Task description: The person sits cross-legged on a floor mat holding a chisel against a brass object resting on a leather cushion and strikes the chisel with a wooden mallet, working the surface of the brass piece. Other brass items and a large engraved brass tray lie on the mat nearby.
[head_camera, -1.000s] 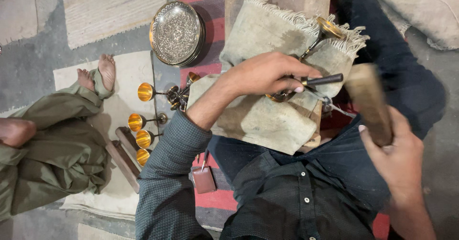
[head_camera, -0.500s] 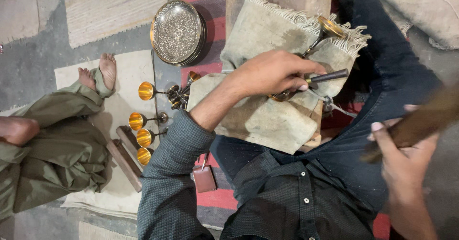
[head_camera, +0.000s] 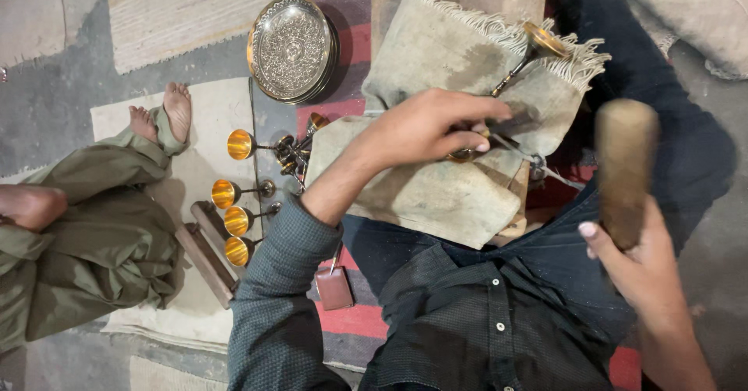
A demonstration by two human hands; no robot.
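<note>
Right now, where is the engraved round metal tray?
In the head view the engraved round metal tray lies on the floor at upper left, just left of the fringed cloth and above the brass goblets.

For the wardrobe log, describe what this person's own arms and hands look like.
The left arm wears a dark blue-grey, finely dotted shirt sleeve, its cuff pushed back from the wrist. The right forearm shows no sleeve. Left grip and right grip are bare: no gloves, rings or watch visible.
</note>
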